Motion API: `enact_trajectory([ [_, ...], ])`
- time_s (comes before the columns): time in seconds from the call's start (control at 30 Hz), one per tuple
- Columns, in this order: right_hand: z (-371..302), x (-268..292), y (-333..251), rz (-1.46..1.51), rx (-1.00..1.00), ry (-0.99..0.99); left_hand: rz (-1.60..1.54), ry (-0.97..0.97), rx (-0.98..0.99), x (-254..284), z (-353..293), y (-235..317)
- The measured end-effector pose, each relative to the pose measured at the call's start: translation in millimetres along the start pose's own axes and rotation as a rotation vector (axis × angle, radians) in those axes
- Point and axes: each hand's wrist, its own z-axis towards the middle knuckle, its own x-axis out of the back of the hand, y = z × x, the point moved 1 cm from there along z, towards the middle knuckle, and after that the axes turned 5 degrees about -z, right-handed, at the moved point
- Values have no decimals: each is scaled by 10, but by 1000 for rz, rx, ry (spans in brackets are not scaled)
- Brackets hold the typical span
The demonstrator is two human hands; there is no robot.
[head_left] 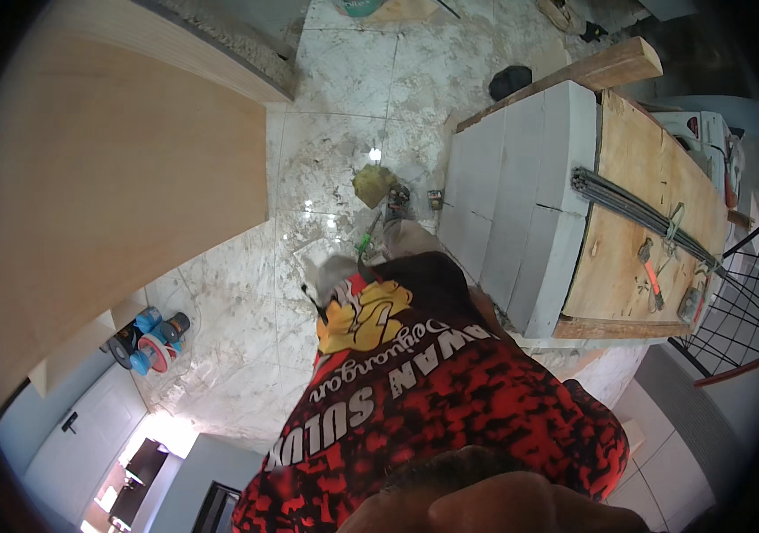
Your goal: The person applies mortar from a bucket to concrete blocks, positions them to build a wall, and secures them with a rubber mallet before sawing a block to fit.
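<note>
My torso in a red and black patterned shirt (450, 382) fills the lower middle, leaning over a smeared pale tile floor (344, 80). Beyond it one trousered leg (410, 236) ends in a dark shoe (399, 197). A blurred grey-white shape (333, 269) shows at the shirt's left edge; whether it is my left hand I cannot make out. Beside that shape a thin tool with a green handle (365, 242) points away from me. Near the shoe lies a yellowish-brown flat piece (374, 184). My right hand is hidden.
A large wood panel (131, 169) stands on the left, with blue and red equipment (155, 342) below it. At right is a grey-sided wooden box (517, 200); a bundle of metal rods (641, 213) and an orange-handled hammer (651, 274) lie on its plywood face (623, 151).
</note>
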Motion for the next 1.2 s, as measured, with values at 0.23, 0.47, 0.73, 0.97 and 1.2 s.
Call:
enact_trajectory([
  [0.23,554,158,-612,-96,-68,78,109,-57,-40,199,665,1281],
  [0.47,1576,85,-1211,201,-179,262,299,-165,-118,530,1864,2767],
  [0.73,2407,-139,-2156,188,4,514,81,-57,-386,338,3610,6400],
  [0.97,3018,-25,-2350,219,-166,522,149,-289,-573,-920,4380,8402],
  [1.2,3993,700,-2336,60,-160,461,308,-687,-639,-1833,5010,7781],
])
